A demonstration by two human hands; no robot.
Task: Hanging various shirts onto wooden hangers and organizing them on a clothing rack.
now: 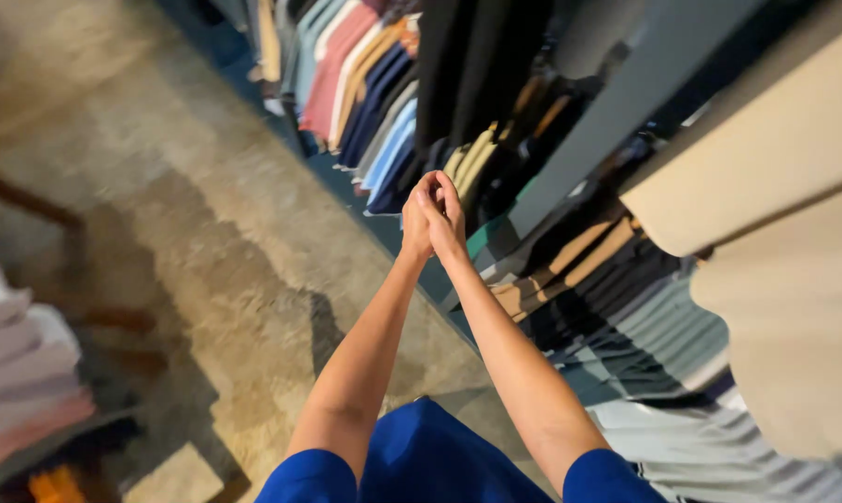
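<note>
Fabric shop aisle, bare concrete floor [188, 186] on the left, racks of stacked fabric bolts [365, 93] on the right, reaching far. Both arms stretched forward, left hand [417, 219] and right hand [447, 219] pressed together, fingers loosely closed around each other, holding no cloth. Nearest: dark and yellow bolts [472, 154] just beyond the fingertips, not touched. Pale rolls [766, 158] near right. Likely risk: brushing tightly packed bolts, tipping one out onto the floor.

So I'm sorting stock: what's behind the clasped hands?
Behind the hands, shelves hold folded clothes in red, blue, tan and dark stacks. The hands cover part of one stack.
</note>
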